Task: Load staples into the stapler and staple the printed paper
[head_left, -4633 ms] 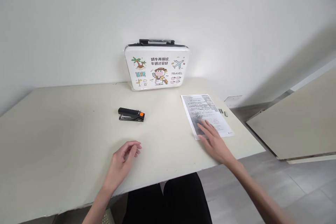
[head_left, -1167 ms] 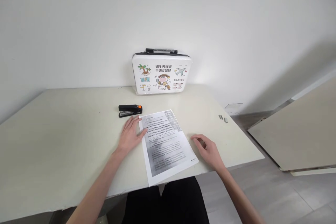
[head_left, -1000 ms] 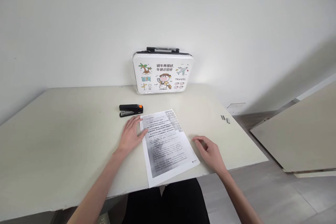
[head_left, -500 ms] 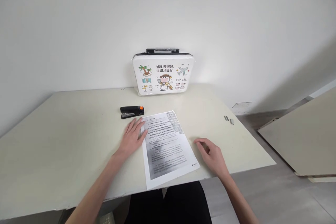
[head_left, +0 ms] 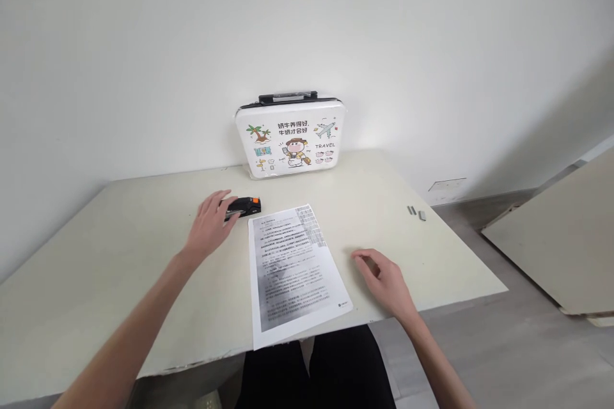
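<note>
My left hand [head_left: 211, 224] is at the left end of a black stapler [head_left: 249, 206], its fingers apart. The thumb lies along the near side and the other fingers reach over and behind that end, covering part of it. The stapler's orange-marked end points right. A printed sheet of paper [head_left: 292, 268] lies flat in front of me, just below the stapler. To the right of the sheet, my right hand [head_left: 385, 280] rests on the table, loosely curled, thumb and forefinger nearly meeting. Nothing shows in it.
A white cartoon-printed case [head_left: 292, 140] with a black handle stands against the wall at the back of the table [head_left: 144, 249]. Small grey staple strips [head_left: 416, 213] lie toward the right edge. A pale board [head_left: 561, 243] stands beyond the table on the right.
My left hand has left the sheet's upper left edge and moved left and up to the stapler. My right hand stays put beside the sheet. The view has shifted slightly.
</note>
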The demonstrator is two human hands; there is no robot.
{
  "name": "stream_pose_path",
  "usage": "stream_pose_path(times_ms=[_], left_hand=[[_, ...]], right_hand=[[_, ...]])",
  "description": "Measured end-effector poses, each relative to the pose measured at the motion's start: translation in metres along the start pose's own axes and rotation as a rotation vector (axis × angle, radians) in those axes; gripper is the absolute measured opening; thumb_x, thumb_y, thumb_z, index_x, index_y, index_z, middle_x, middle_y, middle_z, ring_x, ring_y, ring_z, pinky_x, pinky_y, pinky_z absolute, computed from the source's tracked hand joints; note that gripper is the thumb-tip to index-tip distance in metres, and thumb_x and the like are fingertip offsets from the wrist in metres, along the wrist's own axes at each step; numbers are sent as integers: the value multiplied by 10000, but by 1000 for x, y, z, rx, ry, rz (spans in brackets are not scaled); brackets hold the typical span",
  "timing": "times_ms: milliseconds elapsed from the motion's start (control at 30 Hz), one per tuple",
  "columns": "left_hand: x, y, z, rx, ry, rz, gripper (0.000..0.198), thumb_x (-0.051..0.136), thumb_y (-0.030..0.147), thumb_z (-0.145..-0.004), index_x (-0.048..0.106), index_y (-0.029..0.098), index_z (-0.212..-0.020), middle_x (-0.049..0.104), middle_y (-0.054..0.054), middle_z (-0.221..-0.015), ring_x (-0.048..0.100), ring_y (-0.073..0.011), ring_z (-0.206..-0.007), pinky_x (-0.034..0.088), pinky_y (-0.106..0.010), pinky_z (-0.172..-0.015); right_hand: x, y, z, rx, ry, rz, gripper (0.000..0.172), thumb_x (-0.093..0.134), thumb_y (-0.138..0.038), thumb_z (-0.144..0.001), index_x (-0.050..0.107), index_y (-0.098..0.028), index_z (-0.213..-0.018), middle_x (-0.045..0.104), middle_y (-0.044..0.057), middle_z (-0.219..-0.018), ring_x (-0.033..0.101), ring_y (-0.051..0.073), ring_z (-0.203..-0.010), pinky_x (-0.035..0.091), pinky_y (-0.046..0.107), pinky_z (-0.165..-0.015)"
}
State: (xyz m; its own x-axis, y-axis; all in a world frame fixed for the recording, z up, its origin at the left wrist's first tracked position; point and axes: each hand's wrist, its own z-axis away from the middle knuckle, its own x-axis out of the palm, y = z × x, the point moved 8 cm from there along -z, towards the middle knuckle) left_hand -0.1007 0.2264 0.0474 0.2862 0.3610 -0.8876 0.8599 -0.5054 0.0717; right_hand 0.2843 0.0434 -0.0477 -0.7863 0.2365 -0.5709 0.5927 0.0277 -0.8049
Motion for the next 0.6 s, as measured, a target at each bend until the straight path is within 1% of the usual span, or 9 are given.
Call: stream_pose_path(times_ms=[33, 67, 100, 167, 233, 300, 367, 467, 600], left_hand=[[1, -8, -8, -21, -30, -34, 462, 443, 442, -1034, 569, 205, -1411, 550, -161, -1526, 438, -355, -1471, 339, -551, -1216], [4, -15, -15, -39, -74, -60, 492, 458, 457, -1021, 562, 184, -1417, 566, -179, -1501, 452, -369, -1452, 345, -555, -1204], [9, -22, -20, -56, -129, -77, 521, 470, 475, -1009, 561, 166, -1418, 588, -190, -1471, 473, -378, -1426, 352, -552, -1193], [19, -33, -27, -85, -240, -86, 546, 474, 512, -996, 588, 156, -1393, 639, -191, -1403, 525, -382, -1363, 373, -537, -1168], [27, -39, -31, -103, -316, -75, 530, 460, 537, -992, 632, 178, -1342, 684, -172, -1343, 575, -377, -1297, 408, -519, -1128], [33, -42, -32, -109, -353, -57, 515, 439, 548, -991, 661, 201, -1300, 715, -155, -1289, 615, -374, -1227, 449, -504, -1071], [36, -43, -33, -116, -367, -35, 516, 419, 551, -992, 668, 213, -1293, 729, -146, -1266, 638, -371, -1180, 471, -493, -1031], [40, -46, -33, -130, -377, 11, 527, 414, 552, -984, 666, 219, -1306, 730, -138, -1277, 648, -370, -1160, 475, -488, -1017], [41, -54, -30, -154, -369, 101, 553, 441, 578, -962, 652, 222, -1329, 715, -122, -1322, 654, -353, -1175, 490, -463, -1017]], right_hand=[[0, -4, 1, -34, -8, 7, 410, 458, -538, -1052, 740, -254, -1138, 777, 95, -1150, 703, 226, -786, 596, 370, -683], [1, -8, 2, -81, -23, 22, 391, 468, -520, -1057, 731, -262, -1187, 758, 96, -1230, 727, 256, -959, 616, 394, -779], [3, -14, 3, -140, -45, 48, 377, 482, -504, -1060, 716, -276, -1247, 726, 90, -1325, 701, 278, -1139, 613, 427, -896], [10, -27, 6, -274, -108, 134, 398, 511, -488, -1063, 652, -319, -1395, 615, 56, -1517, 554, 300, -1410, 530, 506, -1099], [21, -38, 10, -399, -180, 242, 494, 538, -494, -1059, 537, -363, -1535, 482, 21, -1644, 395, 317, -1548, 440, 569, -1193], [32, -47, 14, -499, -240, 328, 593, 570, -515, -1044, 436, -390, -1608, 379, 4, -1699, 285, 338, -1600, 381, 614, -1229], [42, -56, 19, -570, -285, 370, 648, 603, -538, -1024, 404, -401, -1625, 325, 0, -1716, 249, 360, -1607, 324, 647, -1255], [58, -73, 24, -619, -324, 367, 658, 619, -556, -1010, 426, -390, -1617, 301, 2, -1720, 226, 386, -1607, 241, 688, -1277], [89, -100, 35, -657, -371, 327, 651, 638, -570, -991, 486, -356, -1586, 305, 9, -1721, 204, 400, -1612, 189, 714, -1284]])
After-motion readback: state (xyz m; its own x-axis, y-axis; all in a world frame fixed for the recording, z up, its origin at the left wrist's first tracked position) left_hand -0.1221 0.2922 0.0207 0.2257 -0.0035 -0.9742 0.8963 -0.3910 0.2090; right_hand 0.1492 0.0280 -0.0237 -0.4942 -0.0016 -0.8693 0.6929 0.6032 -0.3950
